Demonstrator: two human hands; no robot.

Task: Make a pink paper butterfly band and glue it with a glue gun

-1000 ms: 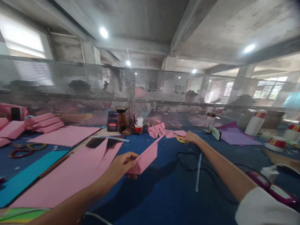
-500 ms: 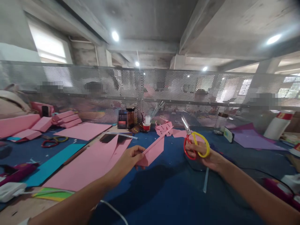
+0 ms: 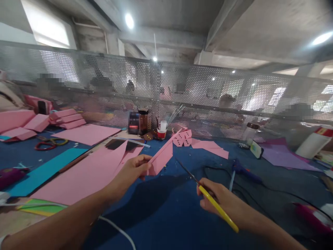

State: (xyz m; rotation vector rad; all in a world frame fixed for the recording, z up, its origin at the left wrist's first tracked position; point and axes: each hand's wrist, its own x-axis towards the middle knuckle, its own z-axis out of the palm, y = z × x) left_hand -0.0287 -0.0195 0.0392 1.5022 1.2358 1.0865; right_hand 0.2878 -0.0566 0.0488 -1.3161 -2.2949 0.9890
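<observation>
While a folded card (image 3: 161, 159) is pinched by the left hand (image 3: 135, 169) above the table (image 3: 166, 224), scissors (image 3: 217, 207) are gripped by the right hand (image 3: 221, 196), their blades pointed toward the card but held apart from it. A pink sheet (image 3: 78, 177) is seen left of the card, a glue gun (image 3: 241, 170) beyond the right hand.

A grey concrete ceiling (image 3: 169, 17) is spreading overhead, with a heavy beam (image 3: 229, 26) running back toward a pillar (image 3: 203, 58). A white lamp (image 3: 129, 21) is glowing left of centre, and a second lamp (image 3: 322, 38) is shining near the right edge. A bright window (image 3: 47, 22) is letting in light at upper left, while a perforated metal screen (image 3: 179, 78) is standing behind the blue tabletop (image 3: 161, 218), spanning the view
</observation>
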